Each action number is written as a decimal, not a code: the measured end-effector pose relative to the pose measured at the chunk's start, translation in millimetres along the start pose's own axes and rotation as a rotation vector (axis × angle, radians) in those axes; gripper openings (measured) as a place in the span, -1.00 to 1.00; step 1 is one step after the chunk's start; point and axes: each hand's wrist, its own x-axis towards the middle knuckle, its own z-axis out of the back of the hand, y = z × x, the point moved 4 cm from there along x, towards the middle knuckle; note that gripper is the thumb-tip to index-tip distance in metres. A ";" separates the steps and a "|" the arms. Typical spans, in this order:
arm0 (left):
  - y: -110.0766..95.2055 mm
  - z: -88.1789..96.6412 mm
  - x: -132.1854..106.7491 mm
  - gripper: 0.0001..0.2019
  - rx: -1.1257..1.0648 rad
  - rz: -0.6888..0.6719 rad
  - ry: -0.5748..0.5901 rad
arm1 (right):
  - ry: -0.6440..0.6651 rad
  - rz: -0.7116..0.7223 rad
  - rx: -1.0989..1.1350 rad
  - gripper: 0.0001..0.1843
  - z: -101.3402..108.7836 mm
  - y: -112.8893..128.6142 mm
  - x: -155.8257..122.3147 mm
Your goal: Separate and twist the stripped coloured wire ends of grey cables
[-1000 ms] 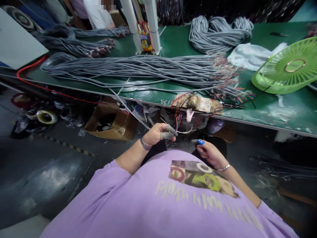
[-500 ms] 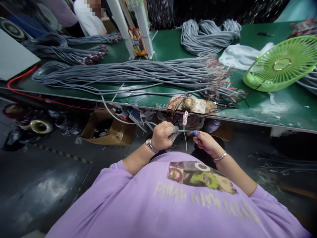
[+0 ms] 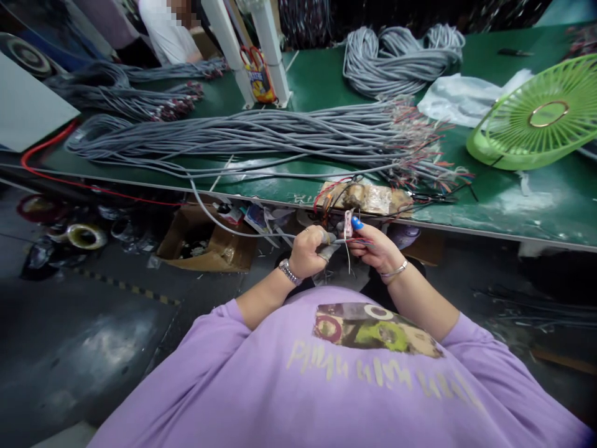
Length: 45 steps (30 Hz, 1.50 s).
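Note:
My left hand [image 3: 308,250] is closed around a grey cable [image 3: 233,233], with pale covers on its thumb and forefinger. Thin coloured wires [image 3: 359,241] come out of the cable's end and run across the fingers of my right hand [image 3: 375,249]. The right hand's fingers are curled, and its thumb, in a blue cover, points up beside a small pink-and-white block [image 3: 347,224]. A thin white wire [image 3: 348,260] hangs below that block. What the right fingers grip is hard to make out.
A long bundle of grey cables [image 3: 242,137] with stripped ends lies on the green bench [image 3: 536,208]. Behind it is a coiled bundle [image 3: 396,59]. A green fan [image 3: 536,118] stands at the right. Below the bench is a cardboard box [image 3: 209,249]. Another person [image 3: 168,34] is at the far left.
My right hand has moved left and slightly up, closer to my left hand and the pink-and-white block. Its thumb has lifted off the coloured wires. The left hand keeps hold of the cable.

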 end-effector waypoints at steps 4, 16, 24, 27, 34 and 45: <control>2.7 -0.9 1.1 -0.89 -0.016 0.011 -0.015 | -0.184 0.210 -0.009 -0.36 3.6 -2.3 0.4; 11.4 -11.7 -4.5 -0.90 -0.032 0.024 0.034 | -0.109 0.029 0.227 -0.42 -5.7 -9.1 9.5; 15.3 -15.0 -9.3 -0.89 -0.068 0.052 0.056 | -0.161 0.060 0.295 -0.53 -9.2 -5.7 10.6; 16.6 -17.4 -11.7 -0.87 -0.076 0.071 0.082 | -0.165 0.064 0.302 -0.54 -9.5 -5.1 10.9; 13.4 -16.0 -14.0 -0.89 -0.051 0.065 0.100 | -0.191 0.050 0.292 -0.49 -8.8 -6.3 11.4; 7.5 -13.9 -18.3 -0.89 -0.073 0.078 0.142 | -0.186 0.058 0.224 -0.40 -8.1 -9.0 12.7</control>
